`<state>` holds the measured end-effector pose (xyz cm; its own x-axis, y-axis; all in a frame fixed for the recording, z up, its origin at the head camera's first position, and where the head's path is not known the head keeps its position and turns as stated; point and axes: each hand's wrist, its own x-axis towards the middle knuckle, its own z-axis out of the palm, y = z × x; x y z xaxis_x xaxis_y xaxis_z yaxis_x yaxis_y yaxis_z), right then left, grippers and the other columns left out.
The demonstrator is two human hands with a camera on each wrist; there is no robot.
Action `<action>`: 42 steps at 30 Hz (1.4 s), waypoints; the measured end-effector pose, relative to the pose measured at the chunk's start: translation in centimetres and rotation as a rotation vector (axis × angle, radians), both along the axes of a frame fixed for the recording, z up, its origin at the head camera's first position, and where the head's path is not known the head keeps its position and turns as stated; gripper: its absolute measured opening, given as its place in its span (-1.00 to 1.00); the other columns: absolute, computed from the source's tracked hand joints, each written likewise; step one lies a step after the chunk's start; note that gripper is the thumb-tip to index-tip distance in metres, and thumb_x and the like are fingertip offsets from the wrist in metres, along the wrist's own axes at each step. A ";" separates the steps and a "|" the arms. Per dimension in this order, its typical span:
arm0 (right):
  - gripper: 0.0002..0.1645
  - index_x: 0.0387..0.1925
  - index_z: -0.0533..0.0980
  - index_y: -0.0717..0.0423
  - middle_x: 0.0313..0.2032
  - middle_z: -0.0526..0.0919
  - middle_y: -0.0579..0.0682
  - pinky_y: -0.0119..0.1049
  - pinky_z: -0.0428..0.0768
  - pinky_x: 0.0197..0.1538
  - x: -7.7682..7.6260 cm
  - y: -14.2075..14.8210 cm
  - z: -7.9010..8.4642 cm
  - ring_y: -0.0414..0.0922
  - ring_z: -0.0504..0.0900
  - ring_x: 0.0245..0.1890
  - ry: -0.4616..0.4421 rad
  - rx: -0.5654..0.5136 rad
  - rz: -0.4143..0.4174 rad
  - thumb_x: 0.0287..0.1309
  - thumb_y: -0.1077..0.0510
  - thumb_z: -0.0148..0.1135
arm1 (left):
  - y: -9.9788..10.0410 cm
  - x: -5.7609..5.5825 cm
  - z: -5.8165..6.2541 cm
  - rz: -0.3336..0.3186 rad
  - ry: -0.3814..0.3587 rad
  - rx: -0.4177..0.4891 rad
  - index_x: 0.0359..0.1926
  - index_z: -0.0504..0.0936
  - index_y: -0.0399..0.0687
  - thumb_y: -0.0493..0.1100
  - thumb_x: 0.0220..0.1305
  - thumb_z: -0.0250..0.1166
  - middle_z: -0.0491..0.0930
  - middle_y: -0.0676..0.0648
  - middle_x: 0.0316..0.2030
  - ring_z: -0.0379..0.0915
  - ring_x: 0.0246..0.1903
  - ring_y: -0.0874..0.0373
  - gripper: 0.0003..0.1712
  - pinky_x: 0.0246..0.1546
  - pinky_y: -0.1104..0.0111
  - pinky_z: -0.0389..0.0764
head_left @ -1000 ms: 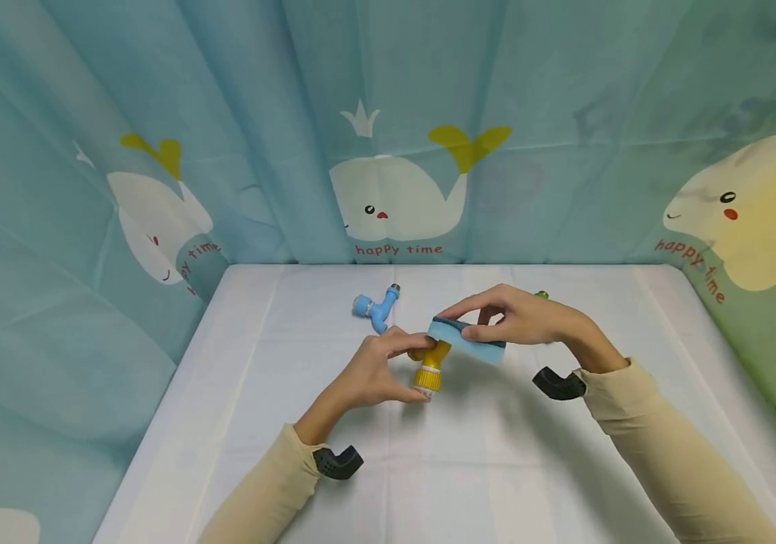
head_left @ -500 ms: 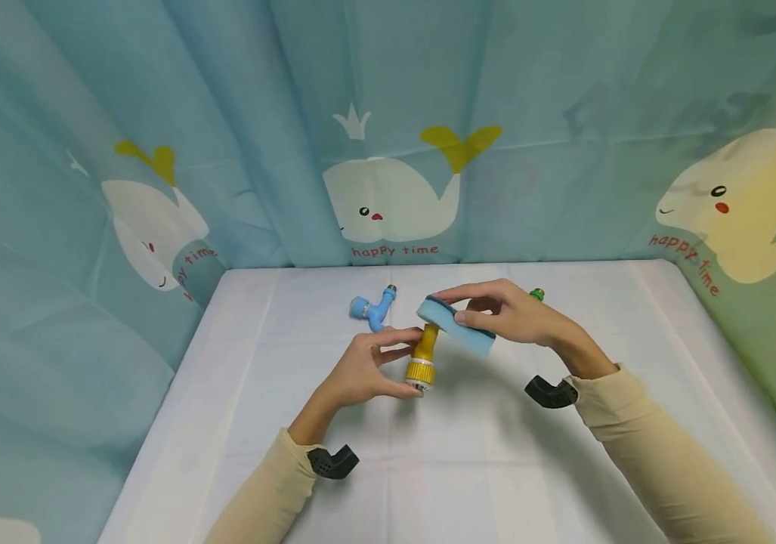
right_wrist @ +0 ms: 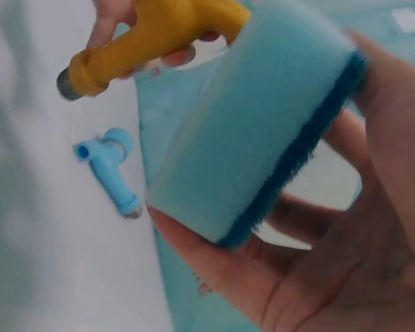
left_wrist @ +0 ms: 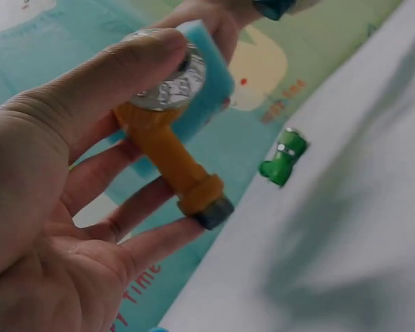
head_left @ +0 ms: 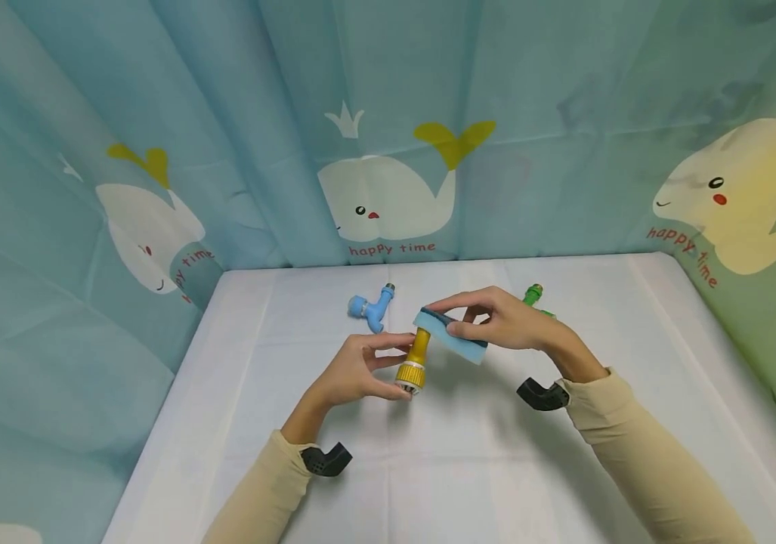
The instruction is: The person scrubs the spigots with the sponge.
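Note:
A yellow faucet (head_left: 418, 350) with a silver-faced knob is pinched between the thumb and fingers of my left hand (head_left: 353, 370), held above the table. In the left wrist view my thumb lies on the silver knob face (left_wrist: 173, 86) and a fingertip touches the dark threaded end. My right hand (head_left: 513, 321) grips a light blue sponge (right_wrist: 245, 124) with a darker scouring side. The sponge's soft side is against or very near the faucet's spout; exact contact cannot be told.
On the white table (head_left: 469, 468), a blue faucet (head_left: 372, 308) lies behind my left hand. A green faucet (left_wrist: 285, 158) lies behind my right hand, partly hidden in the head view. A whale-print curtain (head_left: 388, 151) hangs along the back and sides.
Both hands have shifted slightly left in the head view with the faucet and sponge. The sponge has risen, then dropped a little along the spout. More of the green faucet shows.

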<state>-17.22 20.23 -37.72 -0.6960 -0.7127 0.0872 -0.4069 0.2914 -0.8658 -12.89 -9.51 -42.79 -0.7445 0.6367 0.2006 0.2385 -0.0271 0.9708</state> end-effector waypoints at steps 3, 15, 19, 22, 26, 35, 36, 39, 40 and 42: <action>-0.52 0.32 0.57 0.00 0.17 0.66 0.03 -0.22 0.69 -0.24 0.0 0.0 -0.8 0.02 0.69 -0.20 -0.057 -0.024 -0.056 0.41 0.17 0.28 | 0.0 0.0 -0.1 0.026 -0.042 0.038 0.38 0.45 -0.34 -0.53 -0.08 0.59 0.48 -0.28 0.32 0.45 0.27 -0.10 -0.07 0.21 0.14 0.58; -0.51 0.37 0.53 -0.09 0.25 0.60 0.07 -0.12 0.62 0.06 0.3 0.3 -2.8 0.08 0.57 0.18 -0.198 -0.014 -0.118 0.47 0.06 0.22 | 0.4 -0.4 0.6 0.057 -0.053 0.070 0.49 0.31 -0.17 -0.44 -0.01 0.59 0.33 -0.21 0.35 0.44 0.11 -0.13 0.04 0.07 0.12 0.69; -0.51 0.37 0.52 -0.03 0.27 0.59 0.05 -0.13 0.62 0.06 0.2 -0.4 -2.7 0.09 0.57 0.14 -0.208 -0.027 -0.054 0.49 0.05 0.19 | 0.7 -0.4 0.6 0.054 0.018 -0.003 0.45 0.42 -0.02 -0.38 -0.06 0.64 0.26 -0.08 0.37 0.43 0.11 -0.16 0.01 0.02 0.11 0.71; -0.51 0.37 0.52 0.01 0.27 0.60 0.03 -0.15 0.64 0.06 0.2 -0.7 -3.0 0.10 0.59 0.09 -0.199 0.028 0.042 0.48 0.06 0.21 | 0.8 -0.3 0.8 0.048 0.050 -0.023 0.41 0.48 -0.01 -0.35 -0.12 0.68 0.24 -0.07 0.35 0.38 0.09 -0.25 0.00 -0.03 0.09 0.73; -0.52 0.34 0.55 0.02 0.24 0.63 0.01 -0.20 0.66 -0.01 0.3 -0.5 -3.4 0.07 0.62 0.02 -0.150 0.084 0.073 0.46 0.07 0.24 | 0.7 -0.3 1.0 0.052 0.058 -0.033 0.40 0.50 -0.05 -0.32 -0.13 0.70 0.28 -0.09 0.31 0.34 0.07 -0.36 0.00 -0.09 0.10 0.75; -0.50 0.35 0.54 -0.04 0.25 0.61 -0.01 -0.20 0.68 -0.10 0.9 -0.9 -3.7 0.06 0.65 -0.06 -0.155 0.061 0.034 0.45 0.05 0.25 | 0.1 -0.3 0.9 0.050 0.040 0.010 0.44 0.44 -0.12 -0.38 -0.08 0.66 0.38 -0.13 0.36 0.42 0.14 -0.20 0.01 -0.07 0.07 0.75; -0.51 0.35 0.54 -0.05 0.24 0.62 -0.01 -0.21 0.67 -0.13 1.0 -0.9 -3.9 0.03 0.66 -0.10 -0.146 0.073 0.021 0.45 0.05 0.25 | 0.0 -0.3 0.8 0.046 0.030 0.021 0.44 0.43 -0.13 -0.40 -0.08 0.65 0.39 -0.14 0.36 0.43 0.15 -0.17 0.01 -0.05 0.06 0.74; -0.52 0.34 0.54 -0.05 0.22 0.63 0.05 -0.16 0.69 -0.10 1.4 -0.9 -4.0 0.01 0.69 -0.08 -0.155 0.030 -0.059 0.45 0.09 0.25 | 0.0 -0.3 0.6 0.054 0.009 0.058 0.47 0.38 -0.17 -0.38 -0.06 0.65 0.42 -0.18 0.36 0.43 0.19 -0.11 0.04 -0.01 0.07 0.72; -0.52 0.35 0.53 -0.07 0.22 0.62 0.07 -0.13 0.70 -0.10 1.6 -1.0 -4.1 0.01 0.70 -0.08 -0.164 0.006 -0.079 0.45 0.10 0.24 | 0.0 -0.3 0.6 0.063 0.004 0.076 0.49 0.36 -0.19 -0.37 -0.05 0.65 0.43 -0.21 0.36 0.43 0.20 -0.10 0.05 0.00 0.06 0.72; -0.50 0.37 0.50 -0.08 0.23 0.60 0.11 -0.09 0.69 -0.05 1.9 -1.3 -4.3 0.03 0.70 -0.01 -0.173 -0.024 -0.087 0.46 0.09 0.23 | -0.1 -0.3 0.6 0.082 0.003 0.097 0.50 0.33 -0.22 -0.34 -0.03 0.66 0.44 -0.24 0.34 0.43 0.20 -0.10 0.07 0.01 0.06 0.71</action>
<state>-15.33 18.96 -41.98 -0.7610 -0.6483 -0.0230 -0.2255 0.2975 -0.9277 -13.22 -9.59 -42.15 -0.7925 0.5515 0.2603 0.2464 -0.1008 0.9639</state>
